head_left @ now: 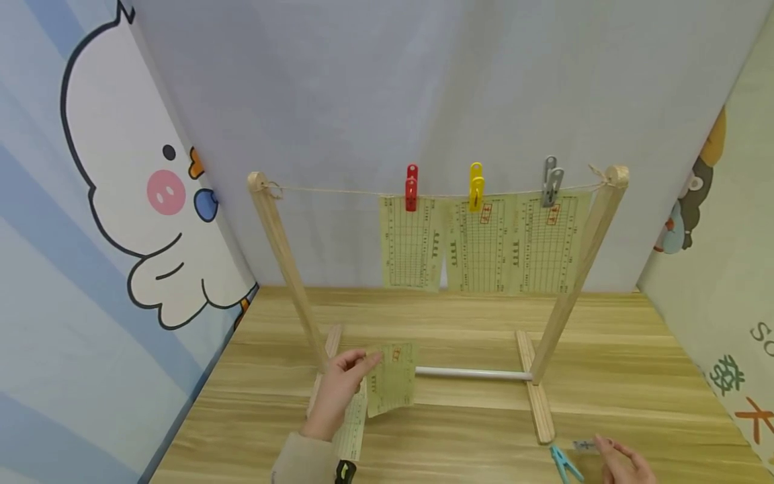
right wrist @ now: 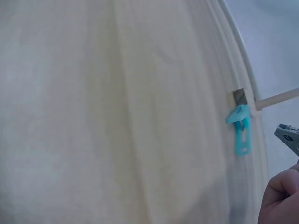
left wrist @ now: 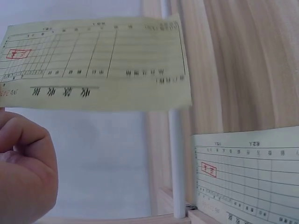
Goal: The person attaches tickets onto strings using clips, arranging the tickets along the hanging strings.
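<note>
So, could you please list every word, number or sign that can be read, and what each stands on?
"SO", at the edge: right wall
"發", green: same wall
"大", apparently, in orange: same wall
"收款收据", upside down: held slip
Other print and red stamps on held and hanging slips: too small or blurred.

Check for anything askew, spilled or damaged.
The hanging slip under the red clothespin looks turned around: bold print runs down its right edge, versus the left on the other two hanging slips. No visible spill or damage.
</note>
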A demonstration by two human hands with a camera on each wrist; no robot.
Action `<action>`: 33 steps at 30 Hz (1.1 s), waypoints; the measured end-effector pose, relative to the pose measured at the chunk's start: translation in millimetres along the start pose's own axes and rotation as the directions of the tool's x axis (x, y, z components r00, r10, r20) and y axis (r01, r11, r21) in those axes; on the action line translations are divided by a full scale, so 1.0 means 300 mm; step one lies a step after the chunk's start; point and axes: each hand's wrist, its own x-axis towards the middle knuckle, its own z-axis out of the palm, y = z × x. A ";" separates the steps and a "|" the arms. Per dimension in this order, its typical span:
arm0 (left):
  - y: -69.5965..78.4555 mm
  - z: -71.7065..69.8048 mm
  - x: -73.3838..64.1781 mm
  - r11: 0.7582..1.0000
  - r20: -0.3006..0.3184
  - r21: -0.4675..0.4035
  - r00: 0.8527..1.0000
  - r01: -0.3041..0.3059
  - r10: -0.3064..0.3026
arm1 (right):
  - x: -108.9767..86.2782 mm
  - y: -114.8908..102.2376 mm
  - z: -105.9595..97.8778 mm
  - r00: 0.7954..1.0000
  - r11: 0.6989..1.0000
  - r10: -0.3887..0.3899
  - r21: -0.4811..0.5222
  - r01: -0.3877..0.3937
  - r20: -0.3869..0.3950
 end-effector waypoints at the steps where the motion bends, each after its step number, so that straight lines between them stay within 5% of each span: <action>1: 0.005 -0.002 -0.001 1.000 -0.004 0.001 1.000 -0.001 0.001 | -0.009 -0.011 0.000 1.000 1.000 -0.005 -0.010 0.005 0.010; 4: 0.020 -0.009 -0.003 1.000 -0.011 0.007 1.000 -0.023 0.023 | -0.040 -0.044 0.010 1.000 1.000 -0.020 -0.006 0.020 0.000; 9: 0.037 -0.017 -0.002 0.999 -0.041 -0.001 0.998 -0.047 0.047 | -0.087 -0.085 0.046 0.996 0.987 -0.035 0.152 0.048 -0.084; 14: 0.053 -0.023 -0.002 0.998 -0.074 -0.006 0.995 -0.067 0.066 | -0.122 -0.118 0.070 0.995 0.969 -0.081 0.228 0.093 -0.063; 21: 0.064 -0.033 -0.003 0.996 -0.089 -0.009 0.992 -0.093 0.092 | -0.155 -0.150 0.081 0.978 0.958 -0.204 0.213 0.191 0.042; 33: 0.104 -0.041 0.008 0.990 -0.155 -0.035 0.980 -0.133 0.126 | -0.204 -0.219 0.110 0.958 0.957 -0.280 0.094 0.274 0.054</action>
